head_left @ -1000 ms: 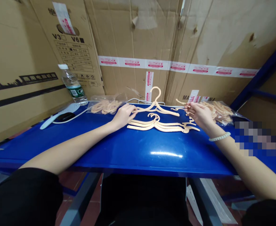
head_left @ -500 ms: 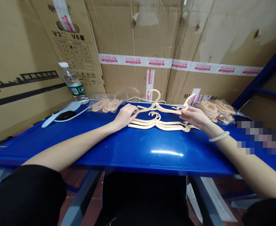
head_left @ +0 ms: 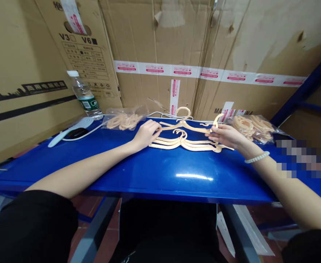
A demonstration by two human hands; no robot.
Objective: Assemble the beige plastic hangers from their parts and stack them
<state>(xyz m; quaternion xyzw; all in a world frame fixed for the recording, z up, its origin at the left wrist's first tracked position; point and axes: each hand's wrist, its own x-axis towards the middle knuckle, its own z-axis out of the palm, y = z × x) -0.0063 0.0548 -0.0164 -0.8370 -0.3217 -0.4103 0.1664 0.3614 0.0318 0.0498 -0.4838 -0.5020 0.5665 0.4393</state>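
Note:
Between my two hands is a peach-coloured plastic clothes hanger (head_left: 195, 128), its hook pointing up toward the cardboard. My left hand (head_left: 147, 133) has its fingers closed around the hanger's left end. At the other end my right hand (head_left: 226, 135) pinches the arm, and a curved end piece (head_left: 217, 119) sticks up above the fingers. Whether that piece is joined to the arm is hidden by the fingers. Just nearer to me, several matching hangers (head_left: 167, 147) lie in an overlapping stack on the blue table (head_left: 149, 175).
Clear bags of peach-coloured plastic parts lie at the left (head_left: 123, 121) and right (head_left: 252, 128). A water bottle (head_left: 87, 100), a pale blue brush-like tool (head_left: 71, 132) and a black mouse (head_left: 78, 134) are farther left. Cardboard (head_left: 160, 40) walls the back; a white cable (head_left: 164, 115) runs along it.
The held hanger has turned slightly, its hook shifting right and a little lower. The curved end piece at my right hand has dropped and moved left. My left hand stays in place.

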